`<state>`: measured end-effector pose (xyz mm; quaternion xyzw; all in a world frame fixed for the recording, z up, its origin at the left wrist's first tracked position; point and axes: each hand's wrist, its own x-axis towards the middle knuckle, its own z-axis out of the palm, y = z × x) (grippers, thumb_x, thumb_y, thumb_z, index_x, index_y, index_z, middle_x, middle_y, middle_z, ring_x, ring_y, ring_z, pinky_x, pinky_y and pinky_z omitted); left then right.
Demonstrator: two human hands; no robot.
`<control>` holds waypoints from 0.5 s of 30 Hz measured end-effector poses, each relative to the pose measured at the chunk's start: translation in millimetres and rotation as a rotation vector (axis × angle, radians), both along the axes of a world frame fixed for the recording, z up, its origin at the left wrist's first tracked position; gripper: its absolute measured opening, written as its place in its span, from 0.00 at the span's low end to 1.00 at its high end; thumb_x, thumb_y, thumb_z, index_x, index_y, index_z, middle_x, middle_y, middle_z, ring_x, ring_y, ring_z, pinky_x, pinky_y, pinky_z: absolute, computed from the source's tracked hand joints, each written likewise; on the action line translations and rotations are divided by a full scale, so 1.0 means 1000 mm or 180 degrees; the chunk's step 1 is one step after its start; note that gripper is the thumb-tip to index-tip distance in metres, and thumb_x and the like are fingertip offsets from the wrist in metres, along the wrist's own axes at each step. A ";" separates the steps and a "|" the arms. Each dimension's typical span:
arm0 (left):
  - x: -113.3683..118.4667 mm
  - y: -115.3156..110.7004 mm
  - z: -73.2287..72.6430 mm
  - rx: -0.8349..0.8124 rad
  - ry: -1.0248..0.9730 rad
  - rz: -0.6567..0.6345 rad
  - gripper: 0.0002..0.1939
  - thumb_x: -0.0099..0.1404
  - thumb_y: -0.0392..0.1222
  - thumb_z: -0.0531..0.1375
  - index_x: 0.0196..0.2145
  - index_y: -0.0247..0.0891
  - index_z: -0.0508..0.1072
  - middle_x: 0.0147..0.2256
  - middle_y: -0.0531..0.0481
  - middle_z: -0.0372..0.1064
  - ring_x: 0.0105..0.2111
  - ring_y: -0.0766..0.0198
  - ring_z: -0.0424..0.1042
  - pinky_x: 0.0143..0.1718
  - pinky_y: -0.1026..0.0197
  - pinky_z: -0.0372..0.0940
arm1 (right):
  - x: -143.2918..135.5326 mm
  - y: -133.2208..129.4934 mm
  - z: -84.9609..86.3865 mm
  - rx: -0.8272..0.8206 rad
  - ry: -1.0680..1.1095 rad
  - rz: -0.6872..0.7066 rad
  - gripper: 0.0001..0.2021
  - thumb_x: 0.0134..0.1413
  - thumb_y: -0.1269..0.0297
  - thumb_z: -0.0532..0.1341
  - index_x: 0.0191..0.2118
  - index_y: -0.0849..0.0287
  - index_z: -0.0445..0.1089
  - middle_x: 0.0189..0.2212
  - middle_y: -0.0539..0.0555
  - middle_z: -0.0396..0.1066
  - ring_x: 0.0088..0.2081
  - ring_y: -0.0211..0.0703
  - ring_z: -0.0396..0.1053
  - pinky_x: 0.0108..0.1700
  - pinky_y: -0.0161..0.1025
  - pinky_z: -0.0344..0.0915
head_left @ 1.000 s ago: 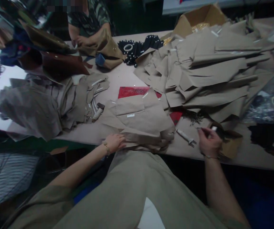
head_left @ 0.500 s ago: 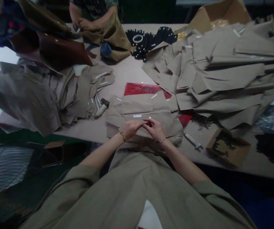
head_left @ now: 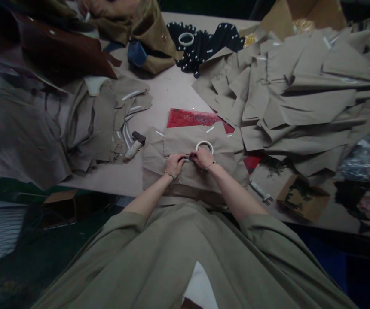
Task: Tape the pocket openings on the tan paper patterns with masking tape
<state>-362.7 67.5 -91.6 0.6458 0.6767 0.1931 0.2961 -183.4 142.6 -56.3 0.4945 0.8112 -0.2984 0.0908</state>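
A beige fabric piece (head_left: 185, 137) with a stitched rectangular panel lies flat in front of me. Over its middle, my left hand (head_left: 174, 165) pinches the left end of a small dark strip (head_left: 187, 157). The fingers of my right hand (head_left: 203, 158) are closed on the strip's other end. A white tape roll (head_left: 204, 146) rests on the fabric just behind my right hand, partly covered by it. Under the fabric's far edge a red board (head_left: 194, 118) sticks out.
A hammer (head_left: 135, 146) lies left of the fabric, beside a beige cloth pile (head_left: 91, 116). Another pile (head_left: 307, 98) spreads at the right. A forked tool (head_left: 261, 192) and small cardboard box (head_left: 302, 199) are near the front edge. Another person's hands (head_left: 102, 7) show behind brown bags.
My hands have moved slightly away from me over the fabric, and a dark strip now shows between them. The white tape roll has appeared by my right hand. The view has shifted.
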 end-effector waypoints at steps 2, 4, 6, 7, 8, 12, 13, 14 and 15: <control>0.000 -0.001 -0.001 0.0020 0.0028 -0.0040 0.12 0.71 0.39 0.59 0.48 0.40 0.81 0.46 0.45 0.80 0.47 0.56 0.74 0.52 0.54 0.66 | 0.001 0.003 0.000 -0.0061 0.0021 0.0040 0.14 0.67 0.57 0.59 0.51 0.50 0.79 0.48 0.58 0.70 0.49 0.47 0.67 0.47 0.37 0.60; 0.000 -0.002 -0.002 0.0045 0.0060 -0.0079 0.12 0.71 0.40 0.60 0.48 0.40 0.81 0.46 0.45 0.80 0.47 0.56 0.73 0.53 0.55 0.65 | 0.002 0.006 0.000 -0.0093 0.0032 0.0085 0.14 0.67 0.57 0.59 0.51 0.50 0.79 0.48 0.58 0.71 0.49 0.47 0.67 0.47 0.37 0.60; 0.001 -0.002 -0.004 0.0073 0.0100 -0.0106 0.12 0.71 0.41 0.60 0.48 0.40 0.81 0.47 0.45 0.80 0.48 0.56 0.73 0.53 0.54 0.65 | 0.002 0.009 -0.001 -0.0093 0.0027 0.0117 0.14 0.67 0.57 0.59 0.51 0.50 0.79 0.48 0.58 0.71 0.50 0.48 0.68 0.46 0.37 0.60; 0.002 -0.002 -0.005 0.0083 0.0127 -0.0104 0.12 0.71 0.41 0.60 0.48 0.40 0.81 0.46 0.45 0.80 0.48 0.56 0.73 0.53 0.54 0.65 | 0.003 0.010 -0.001 -0.0090 0.0026 0.0126 0.14 0.66 0.57 0.60 0.51 0.50 0.79 0.48 0.58 0.72 0.50 0.48 0.68 0.46 0.36 0.60; 0.003 -0.003 -0.006 0.0090 0.0158 -0.0094 0.12 0.71 0.42 0.60 0.48 0.41 0.81 0.46 0.44 0.80 0.48 0.56 0.74 0.53 0.54 0.64 | 0.003 0.011 -0.002 -0.0088 0.0029 0.0128 0.14 0.66 0.57 0.60 0.51 0.50 0.80 0.48 0.58 0.72 0.50 0.48 0.68 0.46 0.36 0.61; 0.006 -0.003 -0.007 0.0089 0.0299 -0.0026 0.13 0.71 0.43 0.60 0.49 0.42 0.81 0.45 0.44 0.80 0.46 0.55 0.74 0.51 0.54 0.64 | 0.004 0.015 -0.005 -0.0134 0.0091 0.0076 0.14 0.63 0.55 0.63 0.50 0.50 0.80 0.46 0.56 0.75 0.48 0.46 0.70 0.45 0.35 0.61; 0.006 -0.003 -0.007 0.0087 0.0325 -0.0019 0.13 0.72 0.43 0.60 0.49 0.42 0.81 0.45 0.44 0.80 0.46 0.56 0.73 0.51 0.54 0.64 | 0.003 0.015 -0.006 -0.0150 0.0111 0.0055 0.14 0.63 0.55 0.64 0.50 0.50 0.81 0.46 0.55 0.76 0.47 0.45 0.70 0.45 0.35 0.62; 0.007 -0.003 -0.006 0.0084 0.0336 -0.0027 0.14 0.72 0.44 0.59 0.50 0.42 0.81 0.45 0.44 0.80 0.46 0.56 0.73 0.51 0.54 0.64 | 0.003 0.016 -0.006 -0.0171 0.0124 0.0029 0.14 0.62 0.55 0.64 0.49 0.50 0.81 0.46 0.55 0.76 0.47 0.45 0.71 0.45 0.34 0.62; 0.007 -0.003 -0.005 0.0081 0.0336 -0.0044 0.14 0.72 0.44 0.59 0.50 0.43 0.81 0.45 0.44 0.80 0.46 0.56 0.73 0.51 0.54 0.64 | 0.002 0.017 -0.006 -0.0200 0.0124 -0.0005 0.14 0.61 0.54 0.65 0.49 0.50 0.81 0.45 0.54 0.77 0.46 0.45 0.71 0.44 0.34 0.62</control>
